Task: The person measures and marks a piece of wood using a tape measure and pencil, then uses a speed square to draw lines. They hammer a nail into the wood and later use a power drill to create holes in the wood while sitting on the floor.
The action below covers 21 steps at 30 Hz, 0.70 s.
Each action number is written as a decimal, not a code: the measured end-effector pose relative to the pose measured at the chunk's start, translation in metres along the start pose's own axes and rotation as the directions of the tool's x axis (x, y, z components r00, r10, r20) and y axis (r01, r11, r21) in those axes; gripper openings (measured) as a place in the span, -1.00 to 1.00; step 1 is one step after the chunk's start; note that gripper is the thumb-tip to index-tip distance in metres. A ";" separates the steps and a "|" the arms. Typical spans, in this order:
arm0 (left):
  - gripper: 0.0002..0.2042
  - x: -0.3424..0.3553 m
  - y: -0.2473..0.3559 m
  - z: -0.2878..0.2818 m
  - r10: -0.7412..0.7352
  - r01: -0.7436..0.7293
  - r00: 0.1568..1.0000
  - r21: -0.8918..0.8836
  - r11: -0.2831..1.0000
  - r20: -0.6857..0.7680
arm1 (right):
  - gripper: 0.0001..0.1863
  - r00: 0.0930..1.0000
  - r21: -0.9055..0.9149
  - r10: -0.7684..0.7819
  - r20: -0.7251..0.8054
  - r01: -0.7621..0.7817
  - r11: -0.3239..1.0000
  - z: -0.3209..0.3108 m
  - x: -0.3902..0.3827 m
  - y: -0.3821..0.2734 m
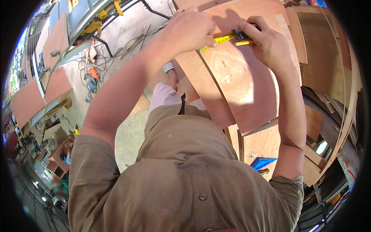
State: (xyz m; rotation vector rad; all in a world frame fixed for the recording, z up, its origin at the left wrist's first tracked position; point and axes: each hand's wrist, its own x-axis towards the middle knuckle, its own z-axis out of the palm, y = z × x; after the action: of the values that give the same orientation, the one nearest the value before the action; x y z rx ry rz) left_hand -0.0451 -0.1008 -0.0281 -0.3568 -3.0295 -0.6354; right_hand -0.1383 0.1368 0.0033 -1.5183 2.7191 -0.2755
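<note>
My right hand (268, 44) is closed around the dark case of a tape measure (242, 34). A thin yellow-orange pencil (244, 43) also sticks out from under its fingers. The yellow blade (224, 39) runs out leftward over a reddish-brown plywood sheet (247, 73). My left hand (192, 30) is closed at the blade's outer end, fingertips pressed on it near the sheet's left edge; part of the grip is hidden. Beneath and left of this sheet lies another plywood strip (205, 83).
A blue triangular square (263, 162) rests on a lower wooden surface at my right. On the floor at left are an orange-and-blue power tool (92, 79) and tangled cables. Stacked boards (322, 54) stand at right. A metal-legged stand with yellow clamps (94, 27) is far left.
</note>
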 end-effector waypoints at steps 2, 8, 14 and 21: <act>-0.73 0.018 0.007 -0.006 -0.131 0.154 0.943 -0.053 0.987 0.305 | -0.65 1.000 0.007 -0.010 0.005 0.010 1.000 -0.001 0.002 0.001; -0.79 0.030 0.024 -0.007 -0.150 0.146 0.904 0.041 0.988 0.401 | -0.63 0.999 -0.029 -0.038 -0.018 0.037 0.999 0.004 -0.001 -0.003; -0.81 0.040 0.019 -0.020 -0.091 0.114 0.912 -0.033 0.993 0.400 | -0.49 1.000 -0.025 -0.004 -0.015 0.004 1.000 0.009 -0.001 -0.005; -0.82 0.037 0.022 -0.024 -0.085 0.108 0.922 -0.040 0.993 0.379 | -0.45 1.000 -0.055 -0.017 -0.020 0.016 0.998 0.008 0.000 -0.004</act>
State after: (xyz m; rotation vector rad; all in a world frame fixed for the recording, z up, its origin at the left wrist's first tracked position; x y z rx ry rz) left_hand -0.0767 -0.0824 0.0057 -0.3714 -3.4190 -0.7431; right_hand -0.1342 0.1334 -0.0038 -1.5603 2.7539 -0.2196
